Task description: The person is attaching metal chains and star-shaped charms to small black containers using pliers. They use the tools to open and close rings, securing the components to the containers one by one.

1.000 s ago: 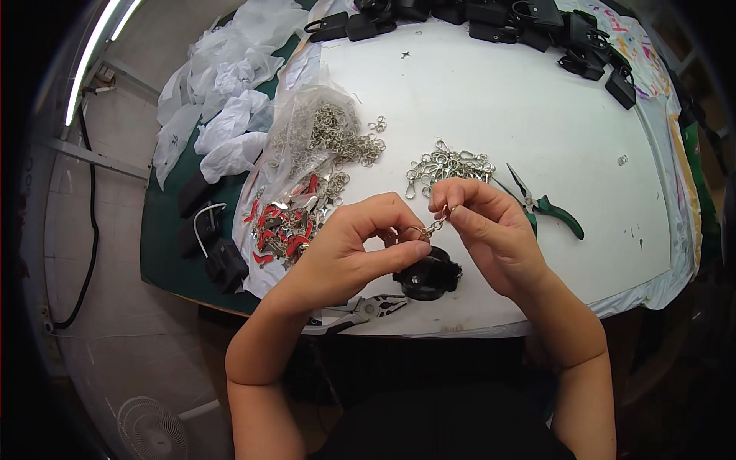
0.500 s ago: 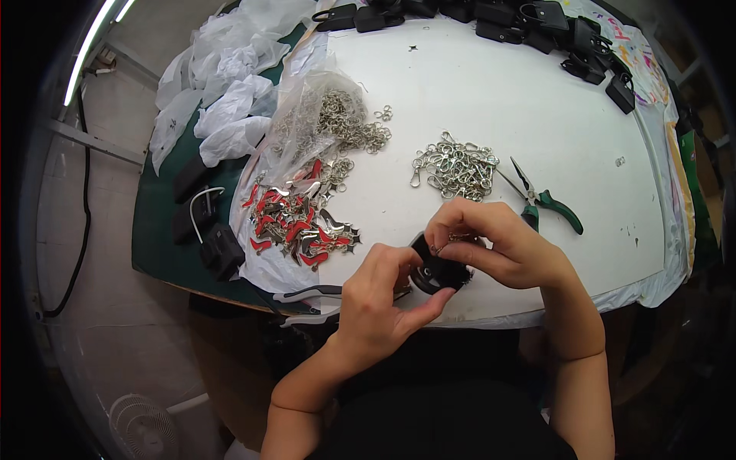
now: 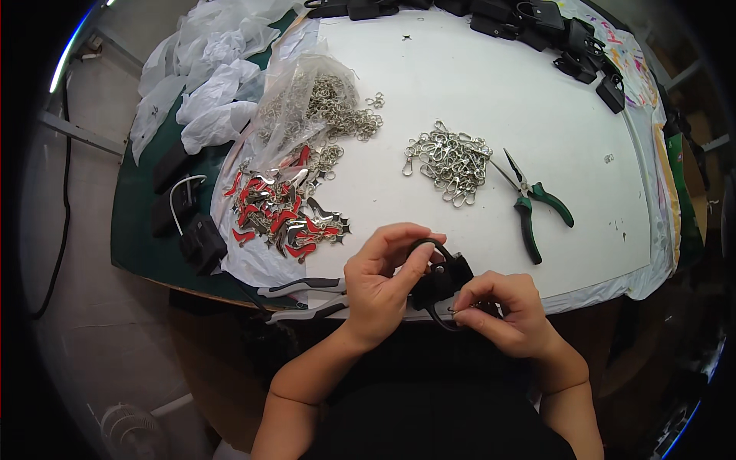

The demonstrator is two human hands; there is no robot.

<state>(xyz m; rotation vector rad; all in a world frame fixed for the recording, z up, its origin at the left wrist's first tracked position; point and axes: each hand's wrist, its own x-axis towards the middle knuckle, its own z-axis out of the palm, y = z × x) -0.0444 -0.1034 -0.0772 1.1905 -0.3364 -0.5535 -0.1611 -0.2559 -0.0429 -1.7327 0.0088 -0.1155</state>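
A small black bag (image 3: 437, 284) with thin loop handles is held near the front edge of the table. My left hand (image 3: 379, 287) closes around its upper loop, thumb pressed against the fingers. At the lower loop my right hand (image 3: 506, 310) pinches a small metal piece, too small to make out. Just left of my left hand lies a grey-and-black-handled tool (image 3: 307, 288), its head hidden. Beyond my hands is a heap of silver snap hooks (image 3: 452, 161). Green-handled long-nose pliers (image 3: 529, 203) rest to its right, jaws apart.
Red and black shoe-shaped charms (image 3: 280, 218) are piled at left, beside a clear plastic bag (image 3: 295, 107) spilling metal rings. Crumpled white bags (image 3: 218, 84) lie behind. Several black bags (image 3: 567, 38) line the far edge. More black items (image 3: 201, 241) sit on the green surface at left.
The black bag has been turned so its loops face up and down. My right hand has moved down from its top to the lower loop. My left hand has shifted up.
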